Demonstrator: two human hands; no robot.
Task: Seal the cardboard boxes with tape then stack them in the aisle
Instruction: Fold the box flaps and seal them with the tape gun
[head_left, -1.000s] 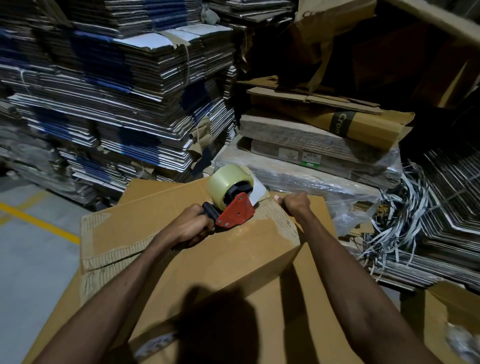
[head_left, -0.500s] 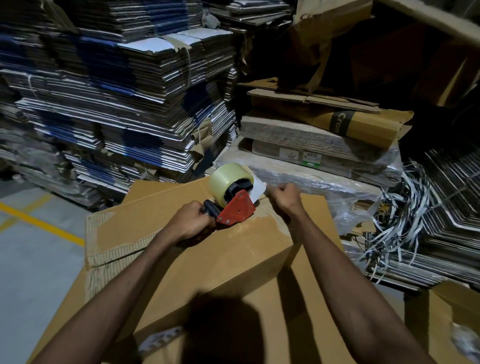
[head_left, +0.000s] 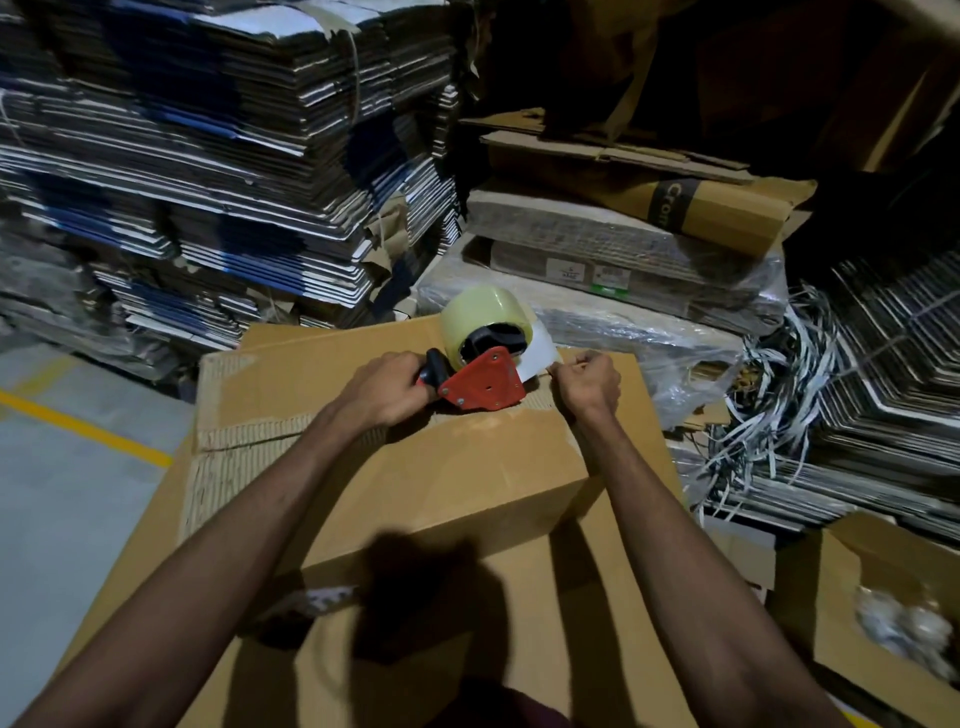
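A brown cardboard box (head_left: 457, 483) lies in front of me on top of a larger cardboard box (head_left: 519, 649). Its top flaps show torn, rough strips along the seam. A red tape dispenser (head_left: 485, 385) with a pale clear tape roll (head_left: 480, 317) rests on the box top at the far edge. My left hand (head_left: 382, 389) grips the dispenser's black handle. My right hand (head_left: 589, 382) pinches the loose end of the tape (head_left: 537, 358) just right of the dispenser.
Tall stacks of flattened cartons (head_left: 208, 182) stand at the left and back. Wrapped carton bundles (head_left: 623, 270) lie behind the box. Cut strapping (head_left: 769, 415) tangles at the right. An open box (head_left: 883, 613) sits at the lower right. Grey floor with a yellow line (head_left: 83, 426) lies at the left.
My right hand moved left along the far edge toward the dispenser and now pinches the tape end. My left hand kept its grip on the dispenser.
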